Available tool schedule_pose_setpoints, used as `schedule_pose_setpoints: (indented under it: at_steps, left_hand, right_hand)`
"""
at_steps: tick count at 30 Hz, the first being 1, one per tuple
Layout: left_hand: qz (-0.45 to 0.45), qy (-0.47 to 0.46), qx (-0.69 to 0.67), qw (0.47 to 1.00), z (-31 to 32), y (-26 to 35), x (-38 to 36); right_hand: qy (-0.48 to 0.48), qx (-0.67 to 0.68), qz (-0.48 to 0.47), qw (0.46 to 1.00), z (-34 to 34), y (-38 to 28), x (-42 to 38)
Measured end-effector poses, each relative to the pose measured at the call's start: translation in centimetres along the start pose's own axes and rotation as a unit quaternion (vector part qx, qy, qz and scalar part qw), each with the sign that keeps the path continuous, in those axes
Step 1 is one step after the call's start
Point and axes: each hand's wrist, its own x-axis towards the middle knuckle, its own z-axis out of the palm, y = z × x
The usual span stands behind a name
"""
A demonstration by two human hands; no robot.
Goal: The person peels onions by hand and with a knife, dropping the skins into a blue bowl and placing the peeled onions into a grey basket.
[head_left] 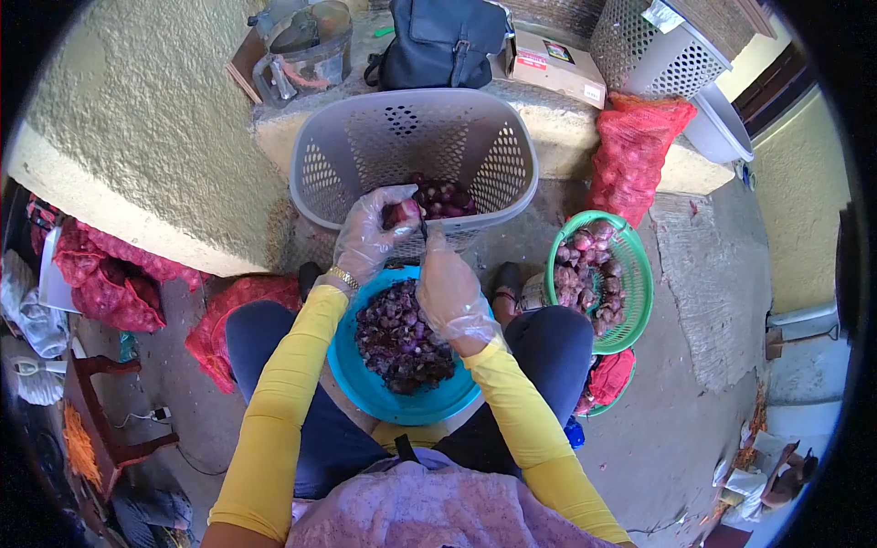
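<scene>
My left hand [363,239], in a clear plastic glove, is closed around a red onion [402,216] at the near rim of a tall grey laundry basket [525,178]. My right hand [449,290], gloved as well, grips a small knife [423,226]; its dark blade is up against the onion, and its handle is mostly hidden by the fingers. Below both hands, between my knees, a blue basin [343,373] holds a heap of dark purple peelings [402,338]. Several peeled onions [446,196] lie at the bottom of the grey basket.
To the right stands a green basket [641,288] of unpeeled onions [589,269]. Red mesh sacks [638,151] [114,292] lie on both sides. On the ledge ahead sit a black bag [446,46], a cardboard box [557,73] and a bucket [315,46].
</scene>
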Motion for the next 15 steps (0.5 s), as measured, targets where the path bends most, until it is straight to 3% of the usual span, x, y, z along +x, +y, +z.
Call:
schedule_pose_setpoints:
  at_steps: [10, 15]
  left_hand:
    - [0.048, 0.02, 0.027, 0.998, 0.0, -0.7, 0.1]
    - [-0.03, 0.01, 0.024, 0.999, 0.0, -1.3, 0.0]
  right_hand:
    - [-0.013, 0.025, 0.019, 0.999, 0.0, -0.1, -0.1]
    - [-0.016, 0.01, 0.019, 1.0, 0.8, 0.2, 0.1]
